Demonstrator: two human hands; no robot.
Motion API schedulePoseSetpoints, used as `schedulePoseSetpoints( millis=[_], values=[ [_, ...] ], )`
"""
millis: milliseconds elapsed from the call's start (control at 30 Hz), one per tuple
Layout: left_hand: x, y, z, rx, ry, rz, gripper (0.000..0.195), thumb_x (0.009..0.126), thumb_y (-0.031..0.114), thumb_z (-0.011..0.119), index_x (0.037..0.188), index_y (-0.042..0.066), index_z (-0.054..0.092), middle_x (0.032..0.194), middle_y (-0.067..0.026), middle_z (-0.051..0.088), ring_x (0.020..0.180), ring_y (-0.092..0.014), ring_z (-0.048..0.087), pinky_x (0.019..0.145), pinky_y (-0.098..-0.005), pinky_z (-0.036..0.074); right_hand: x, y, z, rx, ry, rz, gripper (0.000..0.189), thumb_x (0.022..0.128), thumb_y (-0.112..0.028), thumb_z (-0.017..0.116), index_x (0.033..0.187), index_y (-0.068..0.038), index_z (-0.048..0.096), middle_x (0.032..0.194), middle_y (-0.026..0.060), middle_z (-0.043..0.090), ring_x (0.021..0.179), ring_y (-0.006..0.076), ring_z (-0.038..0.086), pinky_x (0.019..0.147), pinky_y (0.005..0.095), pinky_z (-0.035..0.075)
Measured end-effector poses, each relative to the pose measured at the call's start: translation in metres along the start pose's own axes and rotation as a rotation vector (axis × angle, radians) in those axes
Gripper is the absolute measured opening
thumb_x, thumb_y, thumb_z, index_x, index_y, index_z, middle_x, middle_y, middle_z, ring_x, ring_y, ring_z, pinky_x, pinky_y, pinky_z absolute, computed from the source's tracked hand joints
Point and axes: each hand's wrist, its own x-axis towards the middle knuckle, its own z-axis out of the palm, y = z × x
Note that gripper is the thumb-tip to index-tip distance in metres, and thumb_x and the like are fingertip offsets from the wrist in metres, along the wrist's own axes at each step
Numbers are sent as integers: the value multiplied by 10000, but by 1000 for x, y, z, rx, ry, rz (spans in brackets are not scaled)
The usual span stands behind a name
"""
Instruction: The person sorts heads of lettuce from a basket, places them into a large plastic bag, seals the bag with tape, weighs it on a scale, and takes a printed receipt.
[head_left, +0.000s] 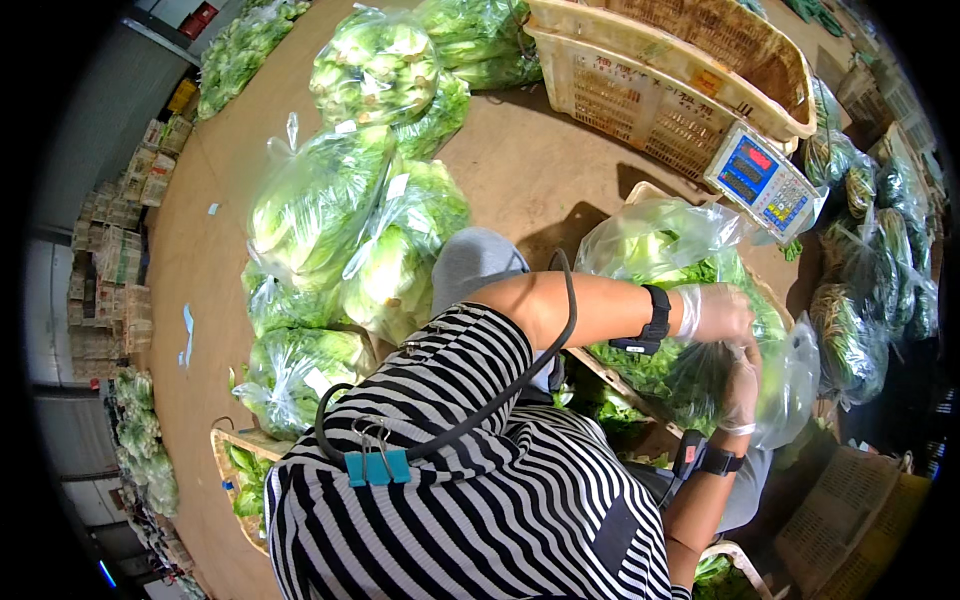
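A large clear plastic bag full of leafy green lettuce lies in front of me, over a pale crate whose rim shows at its edges. My left hand, in a clear thin glove, grips gathered plastic on top of the bag. Right against it, my right hand, gloved too, pinches the same plastic with its fingertips. Loose film spreads out beside the right hand. The exact finger grip is partly hidden by the left hand's back. A digital scale display with lit red digits stands just beyond the bag.
Several filled lettuce bags are piled to my left. Stacked plastic crates stand beyond the display. Bagged green vegetables lie past the bag. A lettuce crate is behind me; another is by my right arm.
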Motion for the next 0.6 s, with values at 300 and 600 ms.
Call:
schedulePoseSetpoints(
  millis=[300, 600],
  values=[
    [-6, 6, -15, 31, 117, 4, 69, 718, 166, 561, 779, 138, 546, 739, -19, 517, 740, -196, 562, 675, -327, 453, -5, -29, 12, -834, 294, -503, 74, 800, -51, 613, 859, -6, 620, 789, 81, 611, 743, 174, 558, 707, 285, 435],
    [-2, 12, -32, 39, 40, -39, 71, 725, 125, 566, 774, 117, 516, 715, -43, 503, 722, -218, 551, 650, -349, 429, 8, -33, -5, -568, -31, -214, 482, 833, -15, 559, 1300, -62, 450, 1121, 107, 581, 1000, 173, 546, 888, 302, 428]
  ],
)
